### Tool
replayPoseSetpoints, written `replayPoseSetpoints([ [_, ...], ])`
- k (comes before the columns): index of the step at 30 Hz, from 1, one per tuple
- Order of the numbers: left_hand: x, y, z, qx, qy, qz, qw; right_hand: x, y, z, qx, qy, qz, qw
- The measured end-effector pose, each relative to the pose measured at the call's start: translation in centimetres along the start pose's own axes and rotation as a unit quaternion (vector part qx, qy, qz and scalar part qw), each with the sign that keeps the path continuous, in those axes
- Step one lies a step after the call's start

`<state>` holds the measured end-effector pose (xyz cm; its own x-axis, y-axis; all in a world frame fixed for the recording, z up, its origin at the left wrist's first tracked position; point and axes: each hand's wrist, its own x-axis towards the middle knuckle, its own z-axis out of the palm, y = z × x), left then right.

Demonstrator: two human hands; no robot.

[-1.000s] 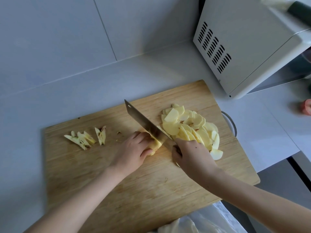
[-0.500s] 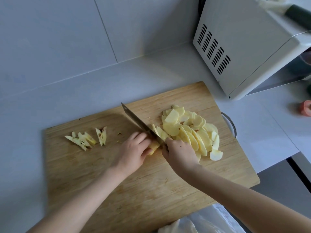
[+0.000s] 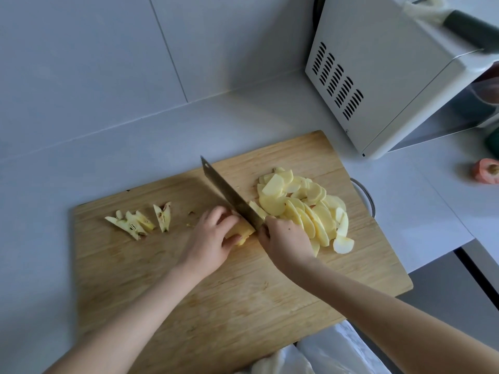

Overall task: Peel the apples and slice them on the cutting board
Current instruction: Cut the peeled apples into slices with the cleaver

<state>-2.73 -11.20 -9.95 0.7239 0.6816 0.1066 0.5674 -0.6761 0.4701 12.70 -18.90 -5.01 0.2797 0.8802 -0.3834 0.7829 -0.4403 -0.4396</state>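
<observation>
Wooden cutting board (image 3: 243, 298) lies askew on the pale counter (image 3: 135, 147), and everything in play sits on its far half. At nine o'clock on it lie the core trimmings (image 3: 135, 224), seeds showing, probably pushed well clear so they stay out of the good fruit. Just left of centre, the left hand (image 3: 210, 241) curls over the last apple piece (image 3: 241, 232) and grips it, fingertips tucked back from the cut face, which I take as keeping them off the edge. The knife (image 3: 229, 197) stands on that piece, its tip pointing to eleven o'clock. The right hand (image 3: 283, 238) is closed round the handle, which it hides entirely. The finished slices (image 3: 302, 206) fan out in a heap at two o'clock, touching the flat of the blade, where each new one can drop off.

For room, the near half of the board toward six o'clock is bare wood. The heap runs close to the three o'clock edge, with one slice lying apart at four o'clock, so further slices may crowd it. The board's four o'clock corner seems to overhang the counter's edge. A white microwave (image 3: 378, 85) stands beyond at one o'clock, well apart from the blade.
</observation>
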Motion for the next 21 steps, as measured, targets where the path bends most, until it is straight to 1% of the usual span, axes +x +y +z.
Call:
replayPoseSetpoints([
  [3,0.0,0.1,-0.2,-0.020,-0.010,-0.017,1.000,0.4,0.9,-0.9,0.063,-0.011,0.047,0.997],
  [8,0.0,-0.2,-0.2,-0.017,-0.024,-0.012,0.999,-1.1,1.9,-1.5,-0.029,-0.004,0.033,0.999],
  [13,0.5,1.1,0.3,-0.030,-0.017,0.012,0.999,-1.2,2.1,-1.3,-0.017,0.010,0.032,0.999],
  [18,1.2,1.6,0.7,-0.008,-0.002,0.031,0.999,-1.6,1.9,-0.9,-0.031,0.010,0.024,0.999],
  [21,1.3,1.2,0.7,-0.010,-0.004,0.078,0.997,-1.2,1.9,-1.5,-0.021,-0.008,0.024,0.999],
])
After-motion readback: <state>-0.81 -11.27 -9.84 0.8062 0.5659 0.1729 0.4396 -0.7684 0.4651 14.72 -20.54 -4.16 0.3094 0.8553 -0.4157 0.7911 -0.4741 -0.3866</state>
